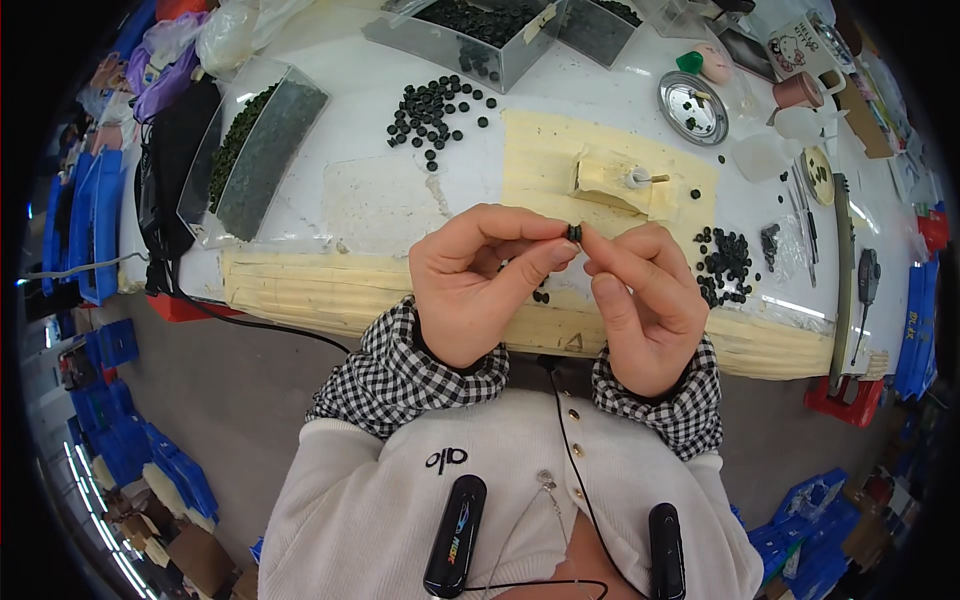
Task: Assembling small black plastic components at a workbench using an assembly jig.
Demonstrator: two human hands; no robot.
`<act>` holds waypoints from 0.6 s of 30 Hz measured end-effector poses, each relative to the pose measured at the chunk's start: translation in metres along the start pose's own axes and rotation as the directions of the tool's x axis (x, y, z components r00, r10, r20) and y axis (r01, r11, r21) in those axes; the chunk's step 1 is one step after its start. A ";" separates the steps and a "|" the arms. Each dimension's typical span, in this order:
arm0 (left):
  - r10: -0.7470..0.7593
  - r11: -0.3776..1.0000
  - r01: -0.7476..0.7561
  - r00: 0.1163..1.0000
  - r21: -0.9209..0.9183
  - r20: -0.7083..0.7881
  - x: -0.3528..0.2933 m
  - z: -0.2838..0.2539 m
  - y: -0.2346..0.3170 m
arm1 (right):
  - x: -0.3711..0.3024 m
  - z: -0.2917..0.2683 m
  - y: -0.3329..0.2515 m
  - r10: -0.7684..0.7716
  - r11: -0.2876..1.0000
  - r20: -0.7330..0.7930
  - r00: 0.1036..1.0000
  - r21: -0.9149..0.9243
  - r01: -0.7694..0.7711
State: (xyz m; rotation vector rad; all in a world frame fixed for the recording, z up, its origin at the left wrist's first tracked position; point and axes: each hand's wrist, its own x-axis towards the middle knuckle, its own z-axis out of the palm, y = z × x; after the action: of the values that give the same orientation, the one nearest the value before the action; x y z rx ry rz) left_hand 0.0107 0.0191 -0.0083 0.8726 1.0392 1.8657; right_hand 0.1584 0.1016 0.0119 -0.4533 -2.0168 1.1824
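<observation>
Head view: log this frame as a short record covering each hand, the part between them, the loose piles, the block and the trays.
Left hand: pinching a small dark part, thumb and index finger
Right hand: index fingertip at the part, thumb apart
Loose dark pieces: larger-piece pile beyond left hand; smaller-piece pile beside right hand
Block: yellowish, with protruding pin
Trays: clear-walled, left and far side

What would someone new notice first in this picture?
Probably the left hand pinching a small dark piece at mid-picture, with the right hand close against it. Next, black round parts scattered beyond on the white table, and a clear bin at the left.
</observation>
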 end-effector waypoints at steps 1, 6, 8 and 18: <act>0.002 1.000 -0.002 1.000 0.003 0.001 0.000 0.000 0.000 | 0.000 0.000 0.000 0.000 1.000 0.001 1.000 0.000 0.000; 0.011 1.000 -0.011 1.000 0.009 0.005 0.000 -0.001 -0.001 | 0.000 0.000 0.001 -0.004 1.000 -0.001 1.000 -0.001 0.004; 0.012 1.000 -0.012 1.000 0.007 0.004 0.000 0.000 -0.001 | 0.000 0.000 0.001 -0.005 1.000 -0.005 1.000 0.000 0.005; 0.011 1.000 -0.011 1.000 -0.011 -0.001 0.000 0.000 -0.002 | 0.000 0.001 0.002 -0.027 1.000 -0.017 1.000 -0.009 0.026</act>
State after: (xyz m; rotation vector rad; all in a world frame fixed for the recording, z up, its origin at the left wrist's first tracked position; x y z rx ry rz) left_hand 0.0107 0.0199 -0.0100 0.8732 1.0255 1.8792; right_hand 0.1574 0.1019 0.0097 -0.4383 -2.0081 1.1505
